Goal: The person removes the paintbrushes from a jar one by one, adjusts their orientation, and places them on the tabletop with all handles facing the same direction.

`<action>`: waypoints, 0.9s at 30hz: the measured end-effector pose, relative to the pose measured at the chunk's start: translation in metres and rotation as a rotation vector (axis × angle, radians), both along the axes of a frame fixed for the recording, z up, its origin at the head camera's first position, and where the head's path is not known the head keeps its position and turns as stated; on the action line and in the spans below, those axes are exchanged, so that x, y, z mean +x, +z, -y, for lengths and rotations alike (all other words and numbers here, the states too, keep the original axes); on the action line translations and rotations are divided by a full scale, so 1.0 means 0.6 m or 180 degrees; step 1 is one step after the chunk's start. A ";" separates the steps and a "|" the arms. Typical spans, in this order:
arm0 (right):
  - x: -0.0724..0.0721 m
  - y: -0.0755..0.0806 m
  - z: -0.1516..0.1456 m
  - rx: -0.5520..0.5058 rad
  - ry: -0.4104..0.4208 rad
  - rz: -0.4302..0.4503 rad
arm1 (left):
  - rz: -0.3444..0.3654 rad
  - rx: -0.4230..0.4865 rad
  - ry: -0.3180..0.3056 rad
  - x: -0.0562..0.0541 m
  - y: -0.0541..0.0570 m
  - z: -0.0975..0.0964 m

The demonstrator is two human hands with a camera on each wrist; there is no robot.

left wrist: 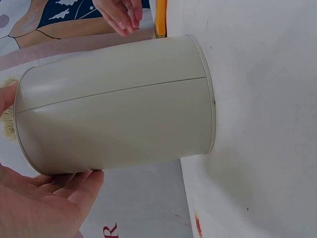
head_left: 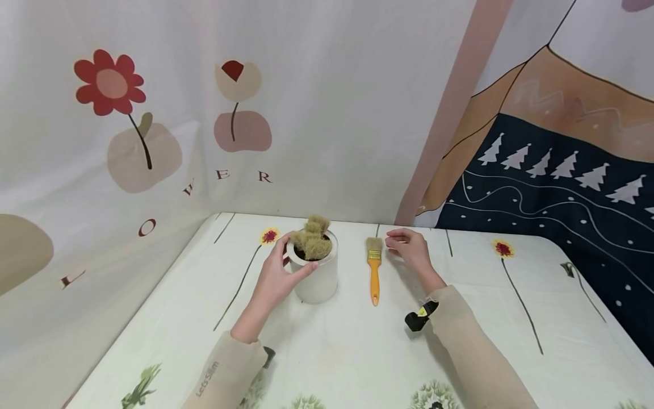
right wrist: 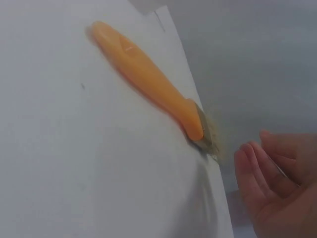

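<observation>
A white cylindrical plant pot point(head_left: 318, 282) stands upright on the table, with a fuzzy straw-coloured plant point(head_left: 313, 240) rising from dark soil. My left hand point(head_left: 276, 279) grips the pot near its top, thumb over the near rim and fingers along the far left side. In the left wrist view the pot's plain side point(left wrist: 114, 109) fills the middle. To the right of the pot lies a paintbrush point(head_left: 375, 275) with an orange handle, bristles pointing away. Beside those bristles is my right hand point(head_left: 413, 250), fingers loosely bent and holding nothing.
Under everything is a white tablecloth point(head_left: 327, 346) printed with flowers. A black wrist strap piece point(head_left: 420, 318) shows at the right cuff. Behind the table hangs a curtain point(head_left: 332, 113) with flower and letter prints; a dark tree-patterned cloth point(head_left: 552, 193) is at right.
</observation>
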State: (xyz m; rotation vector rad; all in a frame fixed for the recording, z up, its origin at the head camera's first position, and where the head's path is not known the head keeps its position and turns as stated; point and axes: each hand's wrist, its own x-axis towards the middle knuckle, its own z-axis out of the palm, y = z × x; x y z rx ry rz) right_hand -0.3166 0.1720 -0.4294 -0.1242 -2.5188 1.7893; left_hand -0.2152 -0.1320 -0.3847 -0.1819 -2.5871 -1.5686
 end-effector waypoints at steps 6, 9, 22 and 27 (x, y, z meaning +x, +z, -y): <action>0.011 0.010 0.007 -0.0005 0.0024 0.0000 | -0.0010 0.0014 -0.0012 0.000 0.002 -0.001; 0.018 0.016 0.011 -0.0034 0.0043 0.0014 | -0.0018 0.0018 -0.0007 0.001 0.002 -0.001; 0.034 0.030 0.025 -0.0176 0.0241 -0.0079 | -0.0040 0.0071 0.0009 0.002 -0.001 -0.001; 0.038 0.034 0.031 -0.0148 0.0277 -0.0106 | -0.0053 0.0093 0.0003 0.002 -0.002 -0.001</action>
